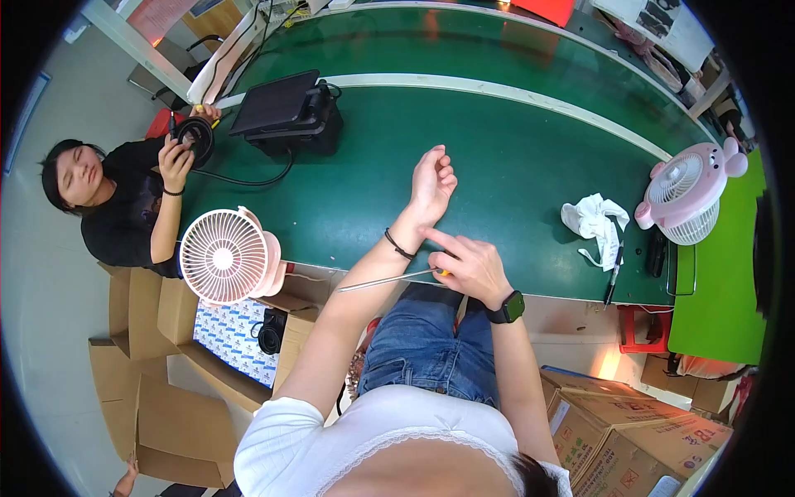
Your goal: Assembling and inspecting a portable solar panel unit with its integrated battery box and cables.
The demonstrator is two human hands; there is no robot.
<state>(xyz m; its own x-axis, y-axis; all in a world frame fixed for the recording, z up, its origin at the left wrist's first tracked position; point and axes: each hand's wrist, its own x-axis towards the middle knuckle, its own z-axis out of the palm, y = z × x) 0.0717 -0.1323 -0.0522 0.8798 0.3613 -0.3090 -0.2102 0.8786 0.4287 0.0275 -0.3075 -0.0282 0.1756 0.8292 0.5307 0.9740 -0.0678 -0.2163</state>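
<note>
My left hand (432, 186) is raised over the green workbench, its fingers curled into a loose fist with nothing visible in them. A black band circles the left wrist. My right hand (472, 267) grips a screwdriver (389, 282); its long metal shaft points left across my left forearm, and a bit of yellow handle shows among the fingers. The right index finger is stretched out and touches the left wrist. At the bench's front edge, left of my arm, stands a pink fan (224, 257) with a round grille.
A black box-shaped device (290, 116) sits at the back left. Beside it a co-worker handles a coiled black cable (195, 141). To the right lie a white cloth (595, 222), a pen (614, 277) and another pink fan (686, 186). Cardboard boxes (638, 431) stand below on both sides.
</note>
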